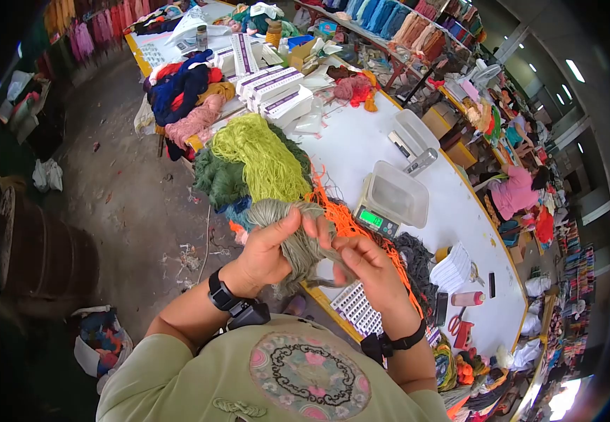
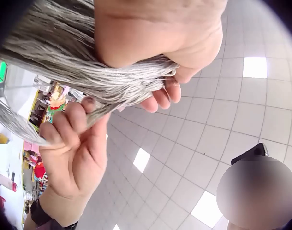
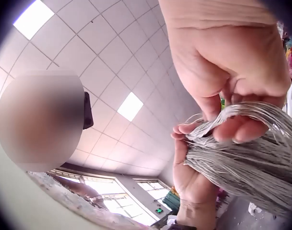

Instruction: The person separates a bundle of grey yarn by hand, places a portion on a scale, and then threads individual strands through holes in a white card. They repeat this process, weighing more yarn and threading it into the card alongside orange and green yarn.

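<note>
A thick grey-green skein of thread (image 1: 292, 243) is held up in front of the person's chest, near the table edge. The left hand (image 1: 266, 250) grips the skein, its fingers curled around the strands. Opposite it, the right hand (image 1: 371, 271) pinches a thinner strand bundle at the skein's side. In the left wrist view the right hand (image 2: 74, 143) has its fingers curled over that narrow bundle, which loops away from the main skein (image 2: 98, 72). The right wrist view shows the bundle (image 3: 237, 111) passing between thumb and fingers.
Lime-green thread (image 1: 266, 158) and orange thread (image 1: 340, 211) lie on the white table (image 1: 459, 218) just beyond the hands. A digital scale (image 1: 376, 221) carries a clear plastic tub (image 1: 403, 193). White boxes (image 1: 270, 88) stand farther back; scissors (image 1: 456, 321) and a pink bottle (image 1: 468, 299) lie at right.
</note>
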Motion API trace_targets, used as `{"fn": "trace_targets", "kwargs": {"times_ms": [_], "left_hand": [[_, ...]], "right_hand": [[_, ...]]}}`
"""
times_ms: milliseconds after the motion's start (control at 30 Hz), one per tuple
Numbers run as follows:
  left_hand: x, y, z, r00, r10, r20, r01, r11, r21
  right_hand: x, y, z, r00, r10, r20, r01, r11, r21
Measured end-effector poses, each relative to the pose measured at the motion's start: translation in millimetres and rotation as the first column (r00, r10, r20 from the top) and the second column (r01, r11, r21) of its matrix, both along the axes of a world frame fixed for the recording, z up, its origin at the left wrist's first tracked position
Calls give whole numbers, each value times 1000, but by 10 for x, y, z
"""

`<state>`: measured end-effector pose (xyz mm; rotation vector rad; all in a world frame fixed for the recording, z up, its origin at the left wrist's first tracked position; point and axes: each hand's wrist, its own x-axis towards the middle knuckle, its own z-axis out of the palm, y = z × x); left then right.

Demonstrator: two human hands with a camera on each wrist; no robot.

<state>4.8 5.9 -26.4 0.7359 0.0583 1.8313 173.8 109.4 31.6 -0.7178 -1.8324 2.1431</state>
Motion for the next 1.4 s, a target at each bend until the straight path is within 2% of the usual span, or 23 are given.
{"fn": "trace_targets", "kwargs": {"times_ms": [33, 67, 100, 133, 167, 200, 267, 333, 400, 500, 600, 733, 800, 833, 900, 1000, 1033, 1100, 1133, 1200, 1333, 1400], "left_hand": [[3, -12, 42, 1000, 0, 0, 0, 1000, 0], [17, -39, 100, 996, 53, -69, -61, 992, -113], [29, -58, 170, 985, 97, -143, -127, 967, -221], [50, -54, 244, 985, 94, -143, -124, 967, -223], [84, -34, 320, 972, 120, -203, -168, 956, -242], [103, -11, 354, 954, 142, -263, -211, 943, -258], [131, 33, 251, 956, 85, -281, -169, 942, -289], [147, 53, 236, 955, 32, -296, -130, 939, -320], [145, 55, 257, 888, 76, -454, -226, 931, -286], [116, 91, 243, 897, 155, -414, -261, 942, -213], [88, 101, 229, 878, 166, -449, -288, 932, -219], [34, 132, 166, 912, 147, -382, -256, 934, -251], [-54, 136, 119, 961, 27, -276, -114, 946, -304], [-52, 143, 149, 961, 29, -275, -116, 945, -306], [-26, 152, 236, 951, 143, -275, -267, 827, -495], [-79, 177, 163, 975, 117, -191, -194, 865, -462], [-76, 190, 163, 975, 116, -190, -194, 864, -464], [-52, 225, 173, 966, 129, -223, -216, 876, -431], [-36, 235, 177, 967, 128, -221, -215, 875, -435], [-13, 249, 193, 910, 134, -394, -306, 856, -417], [-15, 275, 210, 925, 130, -356, -283, 861, -422], [-36, 290, 241, 945, 136, -297, -258, 869, -423]], "right_hand": [[-20, 96, -129, 995, -11, -101, 20, 996, 87], [8, 140, -204, 995, -11, -101, 20, 996, 87], [-20, 142, -166, 982, -132, -137, 157, 970, 187], [-47, 137, -108, 951, -247, -184, 291, 915, 278], [-33, 128, 3, 969, -209, -133, 233, 951, 201], [-65, 95, 81, 968, -214, -132, 237, 951, 198], [-180, -7, 146, 990, -55, -127, 82, 972, 219], [-282, -87, 62, 984, -41, -173, 83, 966, 243], [-378, -103, 10, 965, -55, -256, 139, 937, 321], [-367, -18, -78, 983, 3, -182, 62, 934, 352], [-421, 8, -131, 985, 28, -169, 46, 906, 421], [-463, 61, -86, 992, 15, -121, 37, 907, 420], [-492, 79, 0, 980, 20, -196, -5, 997, 76], [-497, 92, 17, 981, 21, -195, -7, 997, 73], [-501, 118, 31, 992, -20, -121, 14, 998, -53], [-504, 166, -15, 991, -63, -120, 46, 989, -138], [-509, 194, -43, 991, -63, -119, 46, 989, -140], [-522, 246, -109, 993, 35, -111, -35, 999, 2], [-534, 232, -127, 993, 34, -109, -35, 999, -2], [-573, 172, -159, 994, 30, -106, -11, 985, 174], [-561, 193, -159, 991, -29, -130, 50, 986, 158], [-518, 258, -94, 995, -14, -100, 22, 997, 74]]}}
